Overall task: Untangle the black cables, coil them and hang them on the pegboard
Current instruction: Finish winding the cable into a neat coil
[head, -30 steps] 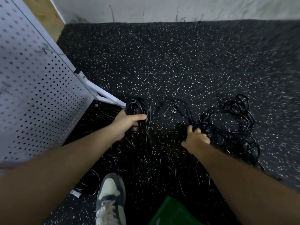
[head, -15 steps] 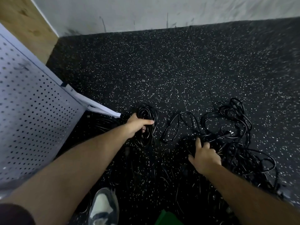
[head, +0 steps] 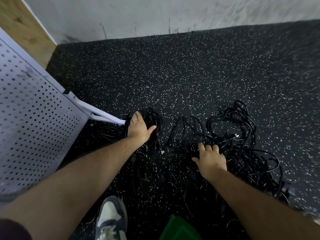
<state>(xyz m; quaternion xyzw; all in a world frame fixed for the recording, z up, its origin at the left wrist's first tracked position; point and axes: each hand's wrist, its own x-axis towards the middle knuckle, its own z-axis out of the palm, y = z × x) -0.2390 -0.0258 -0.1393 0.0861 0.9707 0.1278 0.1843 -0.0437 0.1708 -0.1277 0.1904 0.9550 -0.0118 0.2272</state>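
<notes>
A coiled black cable (head: 154,120) lies on the speckled floor beside the foot of the white pegboard (head: 34,118). My left hand (head: 138,129) rests flat over the coil's left side, fingers straight and thumb spread, gripping nothing. The coil's plug (head: 161,151) lies just below it. To the right, a loose tangle of black cables (head: 242,134) sprawls over the floor. My right hand (head: 212,161) hovers at the tangle's near-left edge with fingers spread and nothing held. More black cable lies under the pegboard and near my feet, hard to make out against the dark floor.
The pegboard leans in from the left, its white foot (head: 105,117) reaching toward the coil. My shoe (head: 110,217) and a green bin (head: 178,229) are at the bottom edge. A pale wall (head: 155,14) and a wooden panel (head: 20,25) bound the floor at the back.
My left hand has let go of the coil, which now lies on the floor. My right hand has released the tangle, spread its fingers and drawn back toward me.
</notes>
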